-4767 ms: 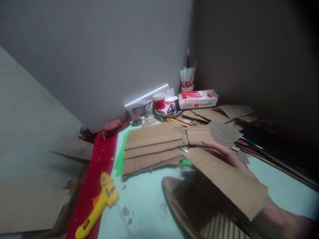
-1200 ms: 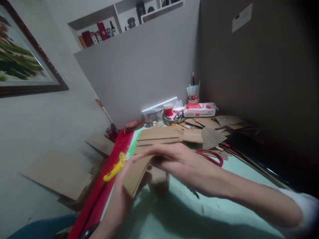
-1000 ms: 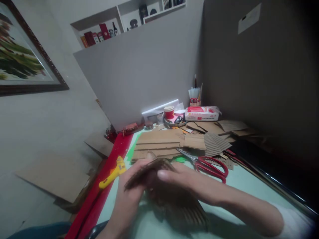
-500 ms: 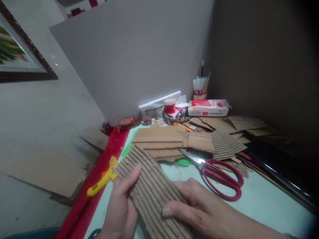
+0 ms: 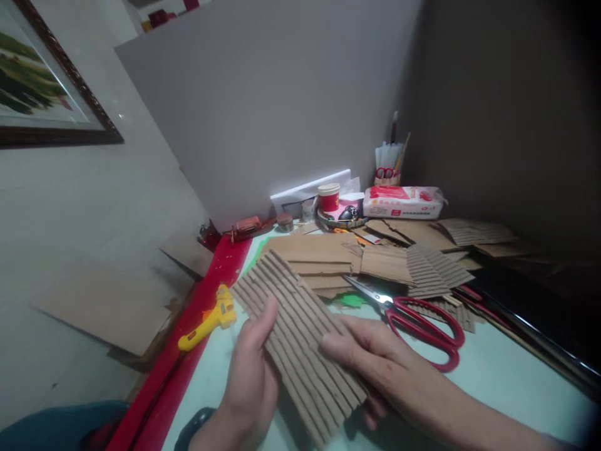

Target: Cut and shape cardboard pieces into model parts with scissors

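Observation:
A strip of corrugated cardboard [image 5: 295, 332], ribbed side up, is held over the pale green table [image 5: 493, 376] by both hands. My left hand [image 5: 251, 379] grips its near left edge, thumb on top. My right hand [image 5: 370, 357] holds the right edge with the thumb pressed on the ribs and the fingers underneath. Red-handled scissors [image 5: 417, 322] lie just right of my right hand.
A yellow glue gun [image 5: 206, 318] rests on the red strip [image 5: 197, 313] at left. Flat cardboard sheets [image 5: 310, 254] and ribbed offcuts [image 5: 432, 269] pile behind. A red cup [image 5: 328, 197], a tissue pack [image 5: 404, 202] and a pen holder [image 5: 387, 168] stand by the grey wall.
The cardboard strip was turned ribbed side up and is now held flat in both hands. The scissors, earlier not seen, lie on the table. The view shifted slightly.

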A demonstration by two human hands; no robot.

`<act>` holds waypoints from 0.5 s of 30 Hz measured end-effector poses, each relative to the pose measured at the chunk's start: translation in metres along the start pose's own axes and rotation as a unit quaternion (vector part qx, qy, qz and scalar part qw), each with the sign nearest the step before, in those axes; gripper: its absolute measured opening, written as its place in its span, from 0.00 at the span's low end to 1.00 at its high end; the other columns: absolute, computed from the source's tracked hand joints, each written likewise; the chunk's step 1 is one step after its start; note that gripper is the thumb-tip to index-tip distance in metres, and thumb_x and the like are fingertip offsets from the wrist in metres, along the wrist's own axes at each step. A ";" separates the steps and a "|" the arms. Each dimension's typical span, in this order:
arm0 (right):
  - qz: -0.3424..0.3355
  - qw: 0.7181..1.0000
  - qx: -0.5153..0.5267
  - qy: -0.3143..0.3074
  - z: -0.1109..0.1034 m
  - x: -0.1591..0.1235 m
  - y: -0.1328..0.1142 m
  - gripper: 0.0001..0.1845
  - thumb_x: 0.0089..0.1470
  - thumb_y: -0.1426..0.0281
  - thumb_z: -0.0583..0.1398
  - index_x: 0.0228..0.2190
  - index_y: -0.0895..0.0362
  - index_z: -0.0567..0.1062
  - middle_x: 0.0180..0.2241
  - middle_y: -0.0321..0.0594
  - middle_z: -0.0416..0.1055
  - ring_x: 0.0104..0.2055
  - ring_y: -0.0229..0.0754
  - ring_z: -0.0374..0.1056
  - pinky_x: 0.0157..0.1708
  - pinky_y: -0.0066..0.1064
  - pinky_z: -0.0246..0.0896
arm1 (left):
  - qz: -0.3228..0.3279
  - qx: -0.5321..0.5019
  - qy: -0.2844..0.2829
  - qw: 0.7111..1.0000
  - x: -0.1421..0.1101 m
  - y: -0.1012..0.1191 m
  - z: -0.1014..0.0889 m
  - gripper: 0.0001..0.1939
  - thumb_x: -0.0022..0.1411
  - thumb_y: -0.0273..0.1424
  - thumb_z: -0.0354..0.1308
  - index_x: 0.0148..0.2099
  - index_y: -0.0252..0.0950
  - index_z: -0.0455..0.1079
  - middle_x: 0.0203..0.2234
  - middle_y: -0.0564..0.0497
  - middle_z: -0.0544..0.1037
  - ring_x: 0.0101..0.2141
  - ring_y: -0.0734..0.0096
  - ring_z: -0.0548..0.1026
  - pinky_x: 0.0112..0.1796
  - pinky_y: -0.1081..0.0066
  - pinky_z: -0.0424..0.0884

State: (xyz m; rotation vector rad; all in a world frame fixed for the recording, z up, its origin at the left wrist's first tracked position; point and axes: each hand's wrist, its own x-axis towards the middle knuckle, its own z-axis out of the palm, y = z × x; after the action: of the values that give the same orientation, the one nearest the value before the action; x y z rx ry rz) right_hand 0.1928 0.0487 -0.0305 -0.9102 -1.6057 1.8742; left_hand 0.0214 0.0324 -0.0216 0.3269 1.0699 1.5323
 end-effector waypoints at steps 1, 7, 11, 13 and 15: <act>0.000 1.000 -0.001 -0.001 0.000 0.001 0.001 0.23 0.70 0.48 0.57 0.33 0.54 0.68 0.19 0.25 0.61 0.18 0.31 0.57 0.19 0.20 0.59 | -0.005 -0.008 0.004 1.000 0.001 0.001 0.001 0.14 0.70 0.35 0.63 0.53 0.33 0.80 0.45 0.41 0.87 0.51 0.52 0.83 0.54 0.55 0.80; -0.037 0.998 -0.042 0.016 -0.008 0.001 -0.002 0.22 0.67 0.50 0.60 0.30 0.54 0.67 0.22 0.27 0.60 0.21 0.33 0.56 0.21 0.24 0.56 | 0.054 -0.027 0.018 0.998 0.006 0.008 -0.003 0.11 0.71 0.34 0.62 0.42 0.33 0.83 0.42 0.42 0.87 0.47 0.58 0.84 0.51 0.63 0.81; -0.115 0.972 -0.134 0.156 -0.020 0.004 -0.006 0.18 0.64 0.54 0.62 0.30 0.55 0.73 0.30 0.33 0.68 0.33 0.40 0.65 0.31 0.29 0.60 | 0.100 -0.004 -0.001 0.995 0.017 0.012 -0.015 0.03 0.63 0.26 0.67 0.36 0.34 0.83 0.37 0.47 0.85 0.38 0.66 0.81 0.38 0.74 0.81; -0.153 0.947 -0.152 0.240 -0.028 0.006 -0.009 0.14 0.61 0.57 0.64 0.31 0.54 0.74 0.30 0.34 0.71 0.34 0.43 0.67 0.33 0.31 0.61 | 0.105 0.018 -0.023 0.994 0.019 0.013 -0.019 0.01 0.56 0.25 0.71 0.33 0.34 0.82 0.34 0.49 0.84 0.33 0.69 0.79 0.32 0.77 0.79; -0.198 0.920 -0.152 0.302 -0.035 0.009 -0.012 0.10 0.58 0.60 0.66 0.32 0.53 0.75 0.30 0.33 0.73 0.34 0.43 0.69 0.34 0.31 0.62 | 0.090 0.045 -0.049 0.994 0.015 0.014 -0.021 0.05 0.51 0.23 0.74 0.31 0.34 0.82 0.31 0.50 0.83 0.31 0.69 0.78 0.29 0.77 0.78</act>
State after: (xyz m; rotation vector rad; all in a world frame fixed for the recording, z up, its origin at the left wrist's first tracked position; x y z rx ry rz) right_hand 0.2131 0.0803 -0.0231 -1.0594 -1.5459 0.9529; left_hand -0.0074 0.0380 -0.0276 0.5691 1.0576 1.6125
